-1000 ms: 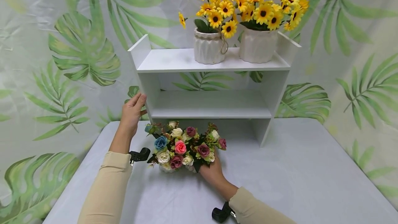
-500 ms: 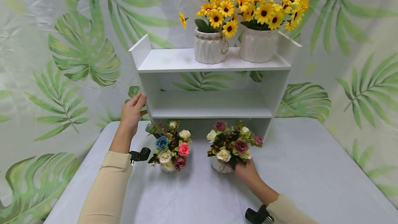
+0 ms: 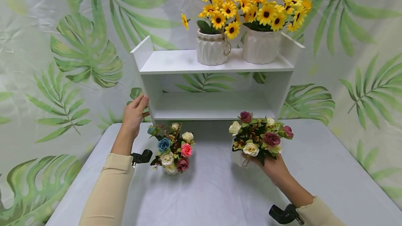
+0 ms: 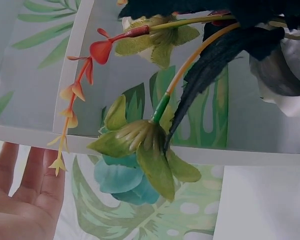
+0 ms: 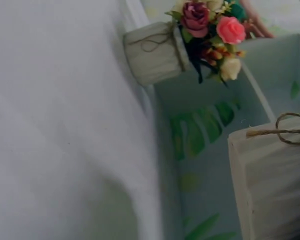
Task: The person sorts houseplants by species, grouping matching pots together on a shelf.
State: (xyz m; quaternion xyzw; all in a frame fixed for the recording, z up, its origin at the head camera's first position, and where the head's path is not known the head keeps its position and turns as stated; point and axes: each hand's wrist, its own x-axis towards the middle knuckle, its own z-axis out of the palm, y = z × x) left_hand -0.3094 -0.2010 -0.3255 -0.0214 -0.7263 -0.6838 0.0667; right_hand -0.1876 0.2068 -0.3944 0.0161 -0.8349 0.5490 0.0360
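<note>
One potted rose bouquet (image 3: 258,140), gripped by the curled right hand (image 3: 276,169), is best held clear of the shelf edge (image 3: 201,119).

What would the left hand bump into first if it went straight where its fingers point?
Probably the white shelf's left side: the fingers of the left hand are right up by it, though I can't tell if they touch.

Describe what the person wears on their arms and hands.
The left sleeve and right sleeve are plain beige. The left wrist camera and right wrist camera are black and rounded. The left hand and right hand wear no gloves.
</note>
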